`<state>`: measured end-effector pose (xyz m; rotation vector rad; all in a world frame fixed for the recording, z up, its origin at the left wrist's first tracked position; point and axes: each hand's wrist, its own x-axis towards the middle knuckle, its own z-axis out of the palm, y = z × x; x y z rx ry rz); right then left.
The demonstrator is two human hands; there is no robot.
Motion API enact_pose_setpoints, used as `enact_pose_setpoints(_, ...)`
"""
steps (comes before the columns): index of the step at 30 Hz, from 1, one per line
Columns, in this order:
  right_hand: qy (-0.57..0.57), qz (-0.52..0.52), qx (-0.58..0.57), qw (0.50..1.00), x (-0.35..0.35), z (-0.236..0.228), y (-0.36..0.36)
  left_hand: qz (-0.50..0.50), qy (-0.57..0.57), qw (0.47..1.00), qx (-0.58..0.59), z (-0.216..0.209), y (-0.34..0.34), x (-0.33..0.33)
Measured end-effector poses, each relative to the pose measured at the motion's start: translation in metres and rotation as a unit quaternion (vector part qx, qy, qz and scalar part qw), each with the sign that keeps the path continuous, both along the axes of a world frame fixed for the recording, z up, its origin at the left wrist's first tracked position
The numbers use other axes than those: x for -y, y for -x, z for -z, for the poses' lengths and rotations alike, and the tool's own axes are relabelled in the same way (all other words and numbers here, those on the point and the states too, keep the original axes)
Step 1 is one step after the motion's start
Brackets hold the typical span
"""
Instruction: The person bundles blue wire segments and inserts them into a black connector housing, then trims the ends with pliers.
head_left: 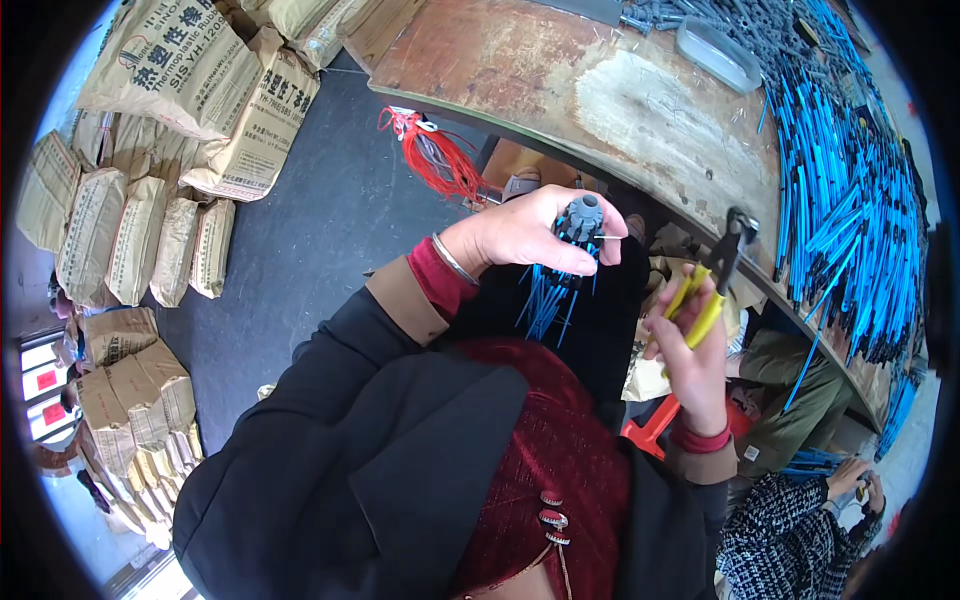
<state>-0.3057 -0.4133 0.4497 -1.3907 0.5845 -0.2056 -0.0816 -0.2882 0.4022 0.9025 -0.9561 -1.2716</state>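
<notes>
My left hand (pixel 520 228) is closed around a dark grey ribbed plastic part (pixel 582 216), its round hollow end facing up. Thin blue sticks (pixel 546 306) hang below the part, over my lap. A thin, pale, straight piece (pixel 608 237) juts from the part's right side by my fingertips. To the right, my right hand (pixel 692 350) grips pliers (pixel 709 316) with yellow handles. Their dark metal jaws point up and away, apart from the grey part. Whether the jaws are parted I cannot make out.
A worn wooden table (pixel 500 50) runs along the far side, bearing a heap of blue sticks (pixel 850 220), grey plastic parts (pixel 700 25) and a clear tray (pixel 718 55). Red cords (pixel 440 160) hang beneath its edge. Paper sacks (pixel 190 70) stand left; a co-worker (pixel 790 530) sits lower right.
</notes>
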Motion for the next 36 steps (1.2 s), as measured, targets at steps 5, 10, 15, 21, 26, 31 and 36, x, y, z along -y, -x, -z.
enact_pose_setpoints(5, 0.238, 0.070, 0.044, 0.968, -0.014, 0.017, -0.036, -0.017, -0.020, 0.998, 0.050, -0.007, 0.006, -0.002)
enact_pose_setpoints(10, 0.290, 0.050, 0.061, 0.954, -0.022, 0.023, -0.068, -0.023, -0.054, 0.996, 0.070, -0.006, 0.003, -0.017)
enact_pose_setpoints(15, 0.381, 0.037, 0.015, 0.924, 0.021, -0.005, -0.074, -0.028, 0.011, 0.999, 0.027, 0.003, -0.002, -0.027)
enact_pose_setpoints(21, 0.658, -0.018, -0.310, 0.686, 0.093, -0.028, -0.102, -0.075, 0.027, 0.997, 0.011, 0.004, -0.007, -0.040)
enact_pose_setpoints(26, 0.766, 0.053, -0.048, 0.639, 0.078, 0.005, -0.105, -0.079, 0.037, 0.995, 0.039, 0.006, -0.011, -0.048)
enact_pose_setpoints(31, 0.474, -0.027, 0.206, 0.855, -0.039, 0.018, -0.098, -0.128, 0.036, 0.991, -0.036, -0.002, -0.008, -0.051)
enact_pose_setpoints(36, 0.421, -0.028, 0.201, 0.884, -0.055, 0.038, -0.110, -0.128, 0.034, 0.986, 0.101, 0.003, -0.011, -0.053)
